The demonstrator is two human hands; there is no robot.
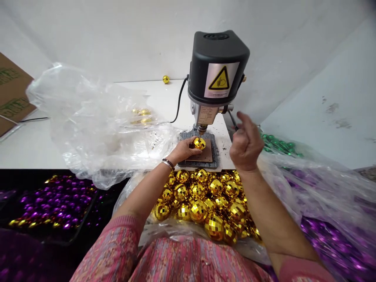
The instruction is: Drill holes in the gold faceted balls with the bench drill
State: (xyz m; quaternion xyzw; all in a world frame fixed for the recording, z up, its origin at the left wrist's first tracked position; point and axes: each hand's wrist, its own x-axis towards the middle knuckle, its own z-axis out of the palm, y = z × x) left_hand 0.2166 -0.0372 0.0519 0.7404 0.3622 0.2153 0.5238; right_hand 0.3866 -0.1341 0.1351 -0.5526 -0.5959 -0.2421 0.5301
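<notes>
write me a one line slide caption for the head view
Left hand holds a gold faceted ball under a drill press, right hand at the lever, more gold balls heaped in front.

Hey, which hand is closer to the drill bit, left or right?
Left. The left hand holds a gold ball just under the drill bit; the right hand is farther off, at the lever to the bit's right.

From my head, this view faces forward and down, the drill press (219, 51) near, upper centre.
</notes>
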